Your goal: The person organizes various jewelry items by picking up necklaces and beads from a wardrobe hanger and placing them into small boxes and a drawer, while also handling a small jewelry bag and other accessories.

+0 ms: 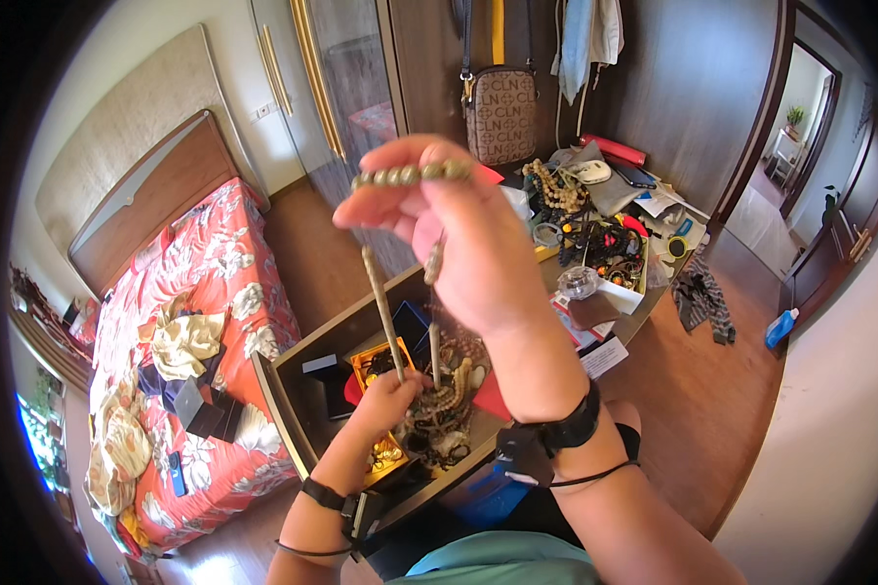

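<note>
My right hand (468, 241) is raised above the open drawer (285, 395). Its fingers hold the top of a long bead necklace (402, 176) with dull gold-brown beads. Two blurred lengths of the strand hang down from it. My left hand (391, 402) is low in the drawer and grips the strand's left length. The right length reaches down into a tangle of bead necklaces (446, 398), where its end cannot be told apart. Beside my left hand stands a yellow box (389, 360) with dark jewellery in it. A second yellow box with gold-coloured pieces (388, 455) is nearer to me.
A cabinet top at right bears a heap of bead jewellery (603, 245), a clear round container (578, 282), papers and a phone (633, 174). A patterned shoulder bag (501, 117) hangs behind. At left is a bed (263, 380) with clothes and an open dark box (206, 411).
</note>
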Demonstrator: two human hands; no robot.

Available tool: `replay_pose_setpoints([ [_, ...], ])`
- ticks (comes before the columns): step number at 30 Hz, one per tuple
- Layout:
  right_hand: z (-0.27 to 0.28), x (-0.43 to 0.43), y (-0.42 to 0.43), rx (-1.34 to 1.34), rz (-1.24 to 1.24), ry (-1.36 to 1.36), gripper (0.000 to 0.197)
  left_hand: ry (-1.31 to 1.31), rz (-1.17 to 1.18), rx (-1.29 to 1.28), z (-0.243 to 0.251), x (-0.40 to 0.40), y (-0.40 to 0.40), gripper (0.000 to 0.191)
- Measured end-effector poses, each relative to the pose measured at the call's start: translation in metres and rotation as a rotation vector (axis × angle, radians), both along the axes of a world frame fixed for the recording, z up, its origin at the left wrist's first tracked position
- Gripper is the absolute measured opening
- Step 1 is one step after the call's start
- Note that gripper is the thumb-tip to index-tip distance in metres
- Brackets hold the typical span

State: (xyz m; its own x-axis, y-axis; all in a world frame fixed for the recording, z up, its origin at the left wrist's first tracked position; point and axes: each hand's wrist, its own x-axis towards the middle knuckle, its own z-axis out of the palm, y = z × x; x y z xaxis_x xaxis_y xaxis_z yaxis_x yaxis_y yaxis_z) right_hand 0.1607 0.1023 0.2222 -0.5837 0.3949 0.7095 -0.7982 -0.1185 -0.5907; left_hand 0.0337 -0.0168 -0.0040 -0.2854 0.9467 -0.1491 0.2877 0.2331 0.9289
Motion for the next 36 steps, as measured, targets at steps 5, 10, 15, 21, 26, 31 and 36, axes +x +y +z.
replay_pose_setpoints([
  [5, 0.006, 0.013, 0.014, -0.026, -0.146, -0.161, 0.024, -0.701, 0.03, 0.165, 0.024, -0.006, -0.003, 0.048],
  [10, -0.038, 0.009, 0.027, -0.074, -0.181, -0.35, 0.022, -0.984, 0.116, 0.202, 0.036, -0.01, -0.008, 0.051],
  [15, -0.065, 0.007, 0.028, -0.059, -0.188, -0.506, 0.019, -0.997, 0.142, 0.224, 0.034, -0.016, -0.011, 0.046],
  [21, -0.065, 0.012, 0.032, -0.004, -0.284, -0.555, 0.016, -0.955, 0.228, 0.37, 0.038, -0.022, -0.012, 0.023],
  [26, -0.097, 0.002, 0.022, 0.348, -0.23, -0.772, 0.01, -0.651, 0.328, 0.311, 0.049, -0.015, -0.014, 0.022],
  [31, -0.131, -0.02, 0.001, 0.364, 0.098, -0.767, 0.009, -0.335, 0.317, 0.296, 0.036, -0.017, -0.014, 0.024],
  [36, -0.152, -0.043, -0.005, 0.153, 0.046, -0.693, 0.009, -0.718, 0.216, 0.315, 0.032, -0.018, -0.017, 0.034],
])
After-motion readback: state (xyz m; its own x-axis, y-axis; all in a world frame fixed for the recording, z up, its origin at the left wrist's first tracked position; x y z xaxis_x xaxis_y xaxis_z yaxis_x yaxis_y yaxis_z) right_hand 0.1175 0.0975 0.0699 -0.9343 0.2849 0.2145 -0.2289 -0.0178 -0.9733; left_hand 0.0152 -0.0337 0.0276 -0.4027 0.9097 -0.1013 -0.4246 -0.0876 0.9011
